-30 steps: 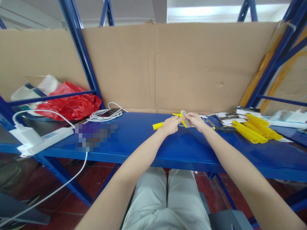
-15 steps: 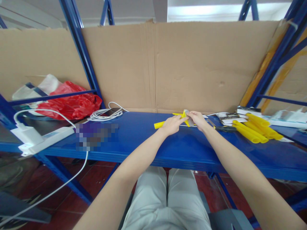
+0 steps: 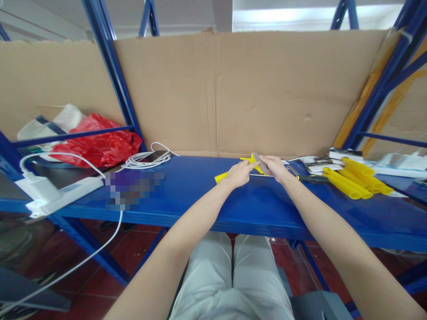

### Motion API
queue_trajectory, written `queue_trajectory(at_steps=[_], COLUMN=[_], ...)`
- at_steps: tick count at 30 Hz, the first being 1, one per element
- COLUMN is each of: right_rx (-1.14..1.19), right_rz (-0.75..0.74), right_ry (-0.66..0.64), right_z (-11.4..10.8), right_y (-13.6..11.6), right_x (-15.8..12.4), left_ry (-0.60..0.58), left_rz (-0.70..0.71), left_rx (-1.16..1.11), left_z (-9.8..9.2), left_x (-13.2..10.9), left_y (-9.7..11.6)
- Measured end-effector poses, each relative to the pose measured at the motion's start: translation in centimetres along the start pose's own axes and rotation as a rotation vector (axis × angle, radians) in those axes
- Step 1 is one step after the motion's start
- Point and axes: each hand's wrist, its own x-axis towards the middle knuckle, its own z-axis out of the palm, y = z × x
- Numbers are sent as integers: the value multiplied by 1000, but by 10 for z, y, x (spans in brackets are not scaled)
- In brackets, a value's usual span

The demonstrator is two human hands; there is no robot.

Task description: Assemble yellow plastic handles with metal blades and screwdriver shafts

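Note:
Both my hands meet over the blue shelf (image 3: 200, 200) near its back edge. My left hand (image 3: 237, 174) is closed around a yellow plastic handle (image 3: 220, 177) that sticks out to the left. My right hand (image 3: 275, 167) pinches a small grey metal piece (image 3: 258, 161) at the handle's upper end, right against my left fingertips. A second yellow piece (image 3: 246, 159) shows just behind my hands.
Several yellow handles (image 3: 353, 180) and a screwdriver (image 3: 308, 178) lie to the right, with small boxes (image 3: 320, 163) behind. A coiled white cable (image 3: 147, 158), a power strip (image 3: 63, 194) and a red bag (image 3: 96, 144) sit to the left. A cardboard sheet (image 3: 233, 93) backs the shelf.
The grey piece between my fingers has shifted and tilted slightly at the handle's end; my hands stayed in the same place on the shelf.

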Motion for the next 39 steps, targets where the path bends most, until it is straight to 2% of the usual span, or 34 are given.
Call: queue_trajectory(at_steps=[2,4,6,8,12,15,17,28,33,39], right_rx=[-5,-125,-381,-654,-999,-1075,-1087,-1249,-1284,-1309], right_rz=[17,6,-42,-71,36,94,97,113,80,68], right_ry=[57,169,299,337,223,95,56,3,2,-1], right_z=[-7,-20,-35,-50,-65,-62,-57,-30,-31,-43], right_y=[2,3,6,11,23,27,26,14,16,21], right_x=[5,10,16,21,24,23,21,15,16,20], left_ry=[-4,-8,-19,-34,-47,-47,-49,-63,-61,-56], left_rz=[-44,-85,-117,-140,-149,-141,-140,-124,-119,-113], left_rx=[-13,-23,-29,-35,-54,-72,-82,-102,-98,-93], left_z=[-1,-2,-2,-2,-1,0,1,2,0,-1], left_x=[0,0,-1,-1,-1,0,0,-1,-2,-3], left_y=[-3,-8,-13,-17,-17,-15,-13,-9,-8,-9])
